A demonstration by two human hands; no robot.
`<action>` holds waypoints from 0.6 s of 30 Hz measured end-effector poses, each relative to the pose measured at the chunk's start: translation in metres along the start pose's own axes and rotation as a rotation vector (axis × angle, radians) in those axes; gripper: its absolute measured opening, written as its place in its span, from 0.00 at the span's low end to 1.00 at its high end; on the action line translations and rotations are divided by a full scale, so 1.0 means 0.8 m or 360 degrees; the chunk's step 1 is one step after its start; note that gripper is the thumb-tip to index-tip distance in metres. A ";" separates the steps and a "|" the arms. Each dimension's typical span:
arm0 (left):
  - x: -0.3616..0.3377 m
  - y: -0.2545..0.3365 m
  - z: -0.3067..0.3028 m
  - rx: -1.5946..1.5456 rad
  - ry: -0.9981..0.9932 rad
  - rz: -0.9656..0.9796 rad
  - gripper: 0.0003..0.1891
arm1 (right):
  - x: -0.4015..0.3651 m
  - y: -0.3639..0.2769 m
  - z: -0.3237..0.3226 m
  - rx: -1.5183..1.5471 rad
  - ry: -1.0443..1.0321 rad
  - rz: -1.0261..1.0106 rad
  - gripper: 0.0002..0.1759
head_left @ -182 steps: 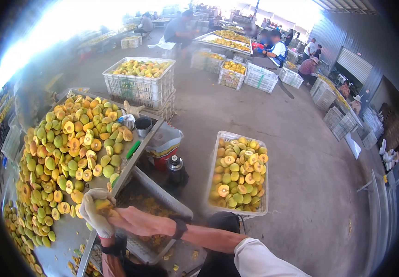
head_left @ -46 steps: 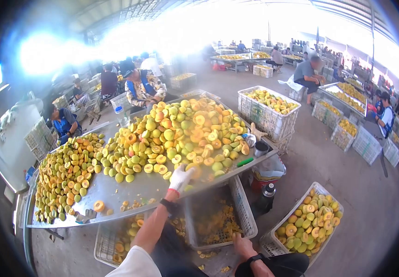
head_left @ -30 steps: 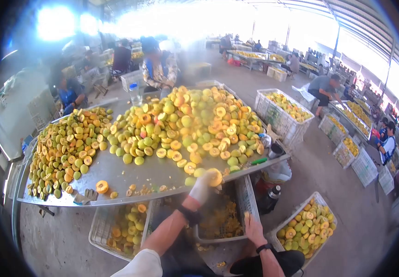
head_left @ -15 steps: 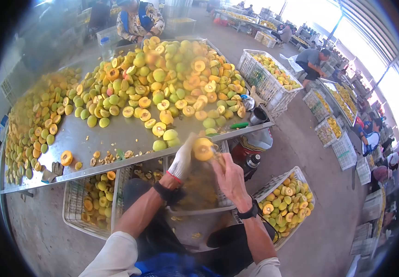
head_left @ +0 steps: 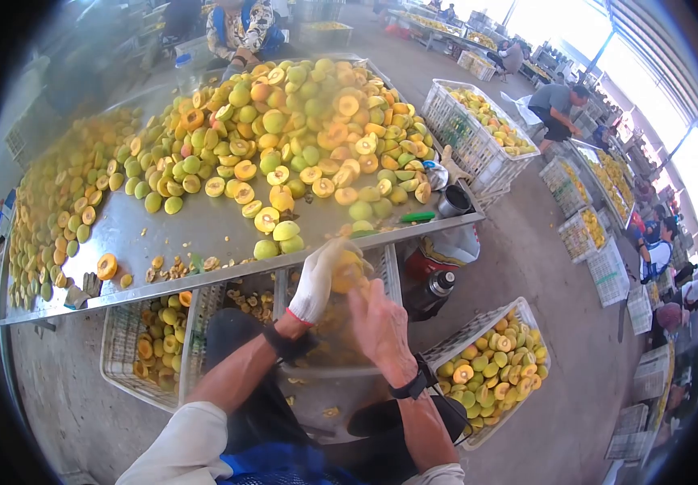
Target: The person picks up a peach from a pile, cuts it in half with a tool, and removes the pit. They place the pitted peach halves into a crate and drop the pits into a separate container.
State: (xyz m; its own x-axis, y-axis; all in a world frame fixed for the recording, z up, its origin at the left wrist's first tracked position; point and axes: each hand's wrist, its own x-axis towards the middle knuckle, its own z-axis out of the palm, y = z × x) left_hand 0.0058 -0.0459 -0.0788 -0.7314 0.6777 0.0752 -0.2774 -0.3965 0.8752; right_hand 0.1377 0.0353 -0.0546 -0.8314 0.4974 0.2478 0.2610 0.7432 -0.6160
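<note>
A yellow fruit (head_left: pixel 348 271) was held just off the near edge of the table (head_left: pixel 179 236), above a crate (head_left: pixel 390 271) of scraps. It was gripped in the gloved left hand (head_left: pixel 315 283), the fingers closed around its left side. The bare right hand (head_left: pixel 380 327) was set just below and right of the fruit, its fingertips pressed up against it. Whether anything was held in that hand could not be told, since only its back was seen. On the table behind, a pile (head_left: pixel 284 121) of whole and halved fruit was heaped. A flask (head_left: pixel 432 289) was stood on the floor to the right, and a second crate (head_left: pixel 494 365) of halves was seen beyond it.
</note>
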 end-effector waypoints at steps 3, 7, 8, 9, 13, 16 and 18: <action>-0.005 0.006 0.018 -0.0020 0.0058 -0.0041 0.27 | -0.004 -0.003 0.008 -0.0003 0.0011 0.0120 0.16; -0.006 0.002 0.034 0.0075 0.0269 0.0141 0.30 | -0.006 -0.001 0.019 0.0121 0.0072 0.0103 0.15; -0.006 -0.002 0.034 0.0066 0.0270 0.0177 0.30 | -0.007 0.000 0.021 0.0151 0.0086 0.0081 0.14; -0.006 -0.002 0.036 0.0059 0.0268 0.0209 0.31 | -0.008 0.001 0.022 0.0184 0.0103 0.0063 0.13; -0.011 0.006 0.041 0.0060 0.0308 0.0210 0.30 | -0.009 0.002 0.027 0.0178 0.0071 0.0011 0.12; -0.015 0.013 0.034 0.0200 0.0189 0.0270 0.28 | -0.010 0.002 0.022 0.0299 -0.0018 -0.0038 0.11; -0.013 0.016 0.025 0.0373 0.0030 0.0386 0.27 | -0.011 0.010 0.021 0.0448 -0.0027 -0.0160 0.13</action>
State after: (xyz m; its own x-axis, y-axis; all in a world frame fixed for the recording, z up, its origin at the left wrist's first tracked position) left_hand 0.0222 -0.0453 -0.0586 -0.7706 0.5686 0.2880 0.0556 -0.3901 0.9191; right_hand 0.1385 0.0292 -0.0739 -0.8550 0.4180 0.3069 0.0324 0.6337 -0.7729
